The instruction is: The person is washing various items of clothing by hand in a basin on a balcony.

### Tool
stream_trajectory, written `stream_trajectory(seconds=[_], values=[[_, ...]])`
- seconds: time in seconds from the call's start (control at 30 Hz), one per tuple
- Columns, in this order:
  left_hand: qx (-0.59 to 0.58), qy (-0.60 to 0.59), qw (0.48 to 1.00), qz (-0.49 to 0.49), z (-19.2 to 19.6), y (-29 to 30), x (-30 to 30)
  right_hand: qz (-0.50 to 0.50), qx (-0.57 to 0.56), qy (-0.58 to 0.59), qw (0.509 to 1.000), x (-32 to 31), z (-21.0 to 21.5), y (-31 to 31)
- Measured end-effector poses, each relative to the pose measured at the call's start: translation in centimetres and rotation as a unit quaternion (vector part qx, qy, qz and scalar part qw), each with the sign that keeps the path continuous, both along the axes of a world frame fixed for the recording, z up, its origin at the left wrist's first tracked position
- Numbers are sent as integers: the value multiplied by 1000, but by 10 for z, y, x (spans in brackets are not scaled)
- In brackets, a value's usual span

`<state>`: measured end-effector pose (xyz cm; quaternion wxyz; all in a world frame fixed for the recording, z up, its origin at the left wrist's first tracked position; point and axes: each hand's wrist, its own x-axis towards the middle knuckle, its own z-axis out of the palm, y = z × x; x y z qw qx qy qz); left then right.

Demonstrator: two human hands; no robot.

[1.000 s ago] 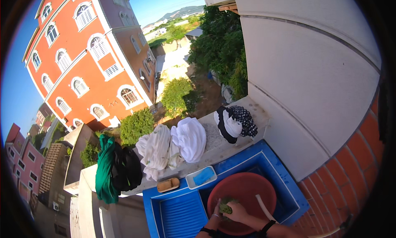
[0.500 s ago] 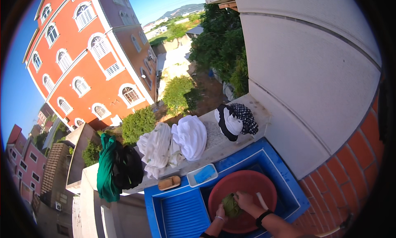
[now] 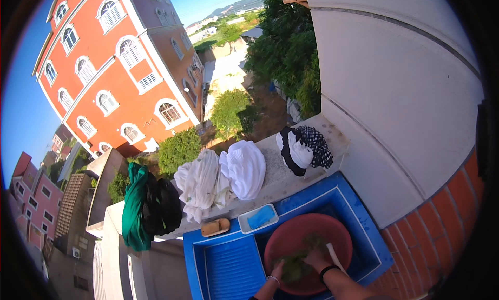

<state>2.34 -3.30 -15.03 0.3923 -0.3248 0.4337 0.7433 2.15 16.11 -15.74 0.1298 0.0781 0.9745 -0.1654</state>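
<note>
A green cloth [image 3: 295, 268] lies spread low inside a round dark-red basin [image 3: 332, 228]; its outline is blurred. My left hand [image 3: 277, 270] grips the cloth's left side, fingers closed. On its other side my right hand [image 3: 316, 260] is closed on the same cloth, with the fingertips partly hidden in it. A white tube-like piece [image 3: 337, 257] leans inside the basin beside my right wrist. The basin stands in the deep part of a blue sink [image 3: 370, 228], whose ribbed washboard [image 3: 233, 266] slopes at the left.
A brown scrub brush [image 3: 215, 227] and a white dish with a blue bar [image 3: 261, 217] rest on the sink's rim. Along the ledge lie green cloth [image 3: 136, 209], black cloth [image 3: 162, 206], white garments [image 3: 243, 170] and a black-and-white bundle [image 3: 304, 150]. A pale wall [image 3: 395, 102] rises at the right.
The green cloth has gone from a compact bunch between my hands to a looser, wider spread lower in the basin. My hands have shifted slightly apart. The whole view has tilted a little.
</note>
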Motion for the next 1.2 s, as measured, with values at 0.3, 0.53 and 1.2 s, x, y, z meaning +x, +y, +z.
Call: stream_trajectory(seconds=[0.3, 0.53, 1.2], values=[[62, -117, 990, 38, 133, 34, -30, 41, -298, 161, 940, 7, 166, -34], [139, -31, 987, 80, 104, 37, -21, 0, -300, 283, 911, 15, 180, -70], [-122, -23, 992, -6, 154, -1, -3, 46, -2, -20, 999, -5, 137, -18]])
